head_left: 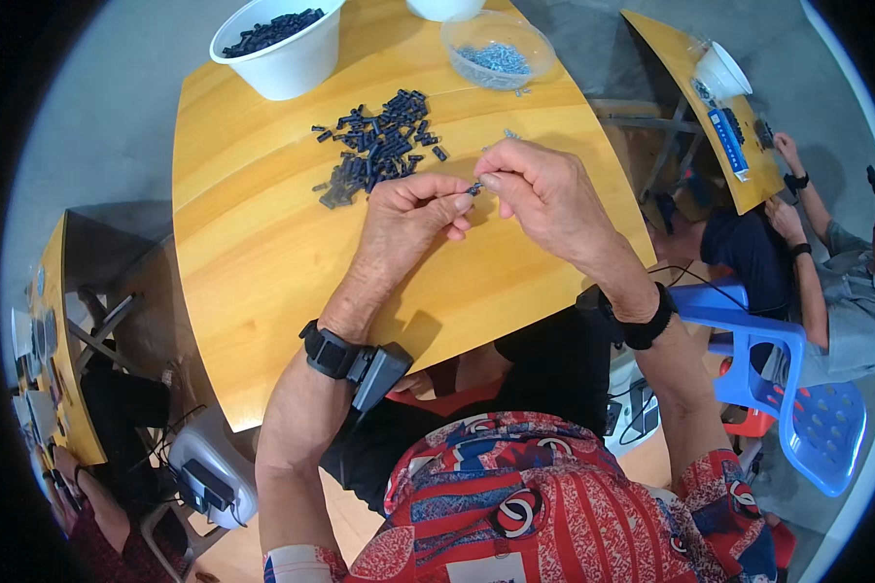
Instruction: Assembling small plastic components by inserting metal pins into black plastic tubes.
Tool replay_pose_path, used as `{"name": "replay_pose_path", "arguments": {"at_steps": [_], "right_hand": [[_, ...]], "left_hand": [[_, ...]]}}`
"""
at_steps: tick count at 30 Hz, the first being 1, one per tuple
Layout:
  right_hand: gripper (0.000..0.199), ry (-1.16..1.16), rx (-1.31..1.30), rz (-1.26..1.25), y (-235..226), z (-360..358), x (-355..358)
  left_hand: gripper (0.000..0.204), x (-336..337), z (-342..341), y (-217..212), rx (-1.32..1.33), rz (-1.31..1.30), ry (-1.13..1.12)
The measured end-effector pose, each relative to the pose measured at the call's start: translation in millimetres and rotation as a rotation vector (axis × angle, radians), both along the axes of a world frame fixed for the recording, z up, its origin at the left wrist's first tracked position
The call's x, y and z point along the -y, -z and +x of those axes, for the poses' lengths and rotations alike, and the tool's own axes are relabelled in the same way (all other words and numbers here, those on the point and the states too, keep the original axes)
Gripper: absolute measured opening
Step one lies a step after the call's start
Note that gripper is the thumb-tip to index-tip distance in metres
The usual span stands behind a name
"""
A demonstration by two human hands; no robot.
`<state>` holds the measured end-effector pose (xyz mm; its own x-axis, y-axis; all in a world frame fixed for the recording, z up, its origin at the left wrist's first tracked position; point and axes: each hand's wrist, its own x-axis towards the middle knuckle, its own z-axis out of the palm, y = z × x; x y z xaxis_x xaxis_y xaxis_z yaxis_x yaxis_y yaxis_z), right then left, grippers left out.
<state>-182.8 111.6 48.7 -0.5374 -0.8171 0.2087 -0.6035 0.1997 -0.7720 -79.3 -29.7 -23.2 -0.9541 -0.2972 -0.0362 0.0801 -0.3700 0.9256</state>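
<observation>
Left hand (413, 209) fingers pinch a dark part (473, 189) right of the black pile (387, 146), probably steadying it. Right hand (546, 194)'s grip, I can't tell.

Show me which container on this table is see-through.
The clear bowl holding silvery pieces; the tub of dark pieces and the container at the picture's top edge are white.

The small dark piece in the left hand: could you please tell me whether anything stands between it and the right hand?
Nothing visible does: the right hand is right at the small dark piece in the left hand. The dark pile lies beyond the left hand, outside that gap.
</observation>
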Motion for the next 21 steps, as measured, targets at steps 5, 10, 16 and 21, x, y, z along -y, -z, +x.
{"name": "replay_pose_path", "arguments": {"at_steps": [5, 10, 16, 21], "right_hand": [[0.007, -0.014, -0.113, 0.026, 4.9, -0.7, 0.7], [0.008, -0.008, -0.155, 0.040, 3.9, 0.6, 0.9], [0.009, -0.003, -0.168, 0.072, 4.3, 0.3, 2.4], [0.010, -0.005, -0.069, 0.090, 9.8, 1.3, 6.3]], "left_hand": [[0.011, -1.2, 0.1, 1.0, 0.003, -0.032, 0.009], [0.012, -1.2, 1.0, -2.4, 0.022, -0.051, 0.008], [0.011, -1.4, 0.4, 1.2, 0.011, -0.047, 0.015], [0.011, -2.7, 0.9, 1.0, 0.048, -0.090, 0.041]]}}
